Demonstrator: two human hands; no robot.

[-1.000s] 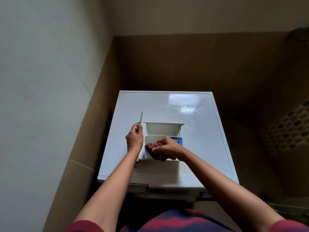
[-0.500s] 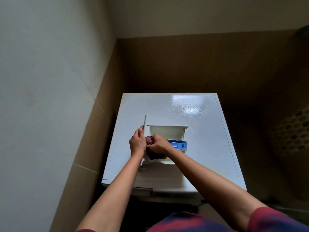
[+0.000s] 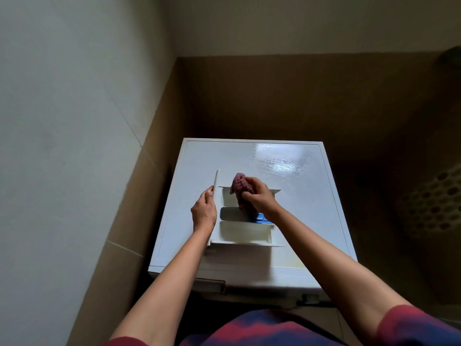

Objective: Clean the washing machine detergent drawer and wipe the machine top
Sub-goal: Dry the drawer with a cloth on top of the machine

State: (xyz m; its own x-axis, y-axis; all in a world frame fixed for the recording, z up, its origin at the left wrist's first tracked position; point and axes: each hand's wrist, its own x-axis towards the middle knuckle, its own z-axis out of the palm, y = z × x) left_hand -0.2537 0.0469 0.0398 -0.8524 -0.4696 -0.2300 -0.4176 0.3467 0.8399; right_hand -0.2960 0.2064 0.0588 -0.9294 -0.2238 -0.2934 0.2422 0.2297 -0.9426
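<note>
The white detergent drawer lies on the white washing machine top, taken out of its slot, compartments facing up, a blue insert in its middle. My left hand grips the drawer's front panel at its left side. My right hand holds a bunched dark red checked cloth over the drawer's far compartment. The cloth hangs down into the drawer.
The machine stands in a corner, a pale wall on the left and brown tiled walls left and behind. A perforated laundry basket sits at the right. The empty drawer slot shows dark at the machine's front left.
My right hand has moved the cloth from the drawer's near compartment toward the far end and lifted it. The left hand keeps its grip on the front panel.
</note>
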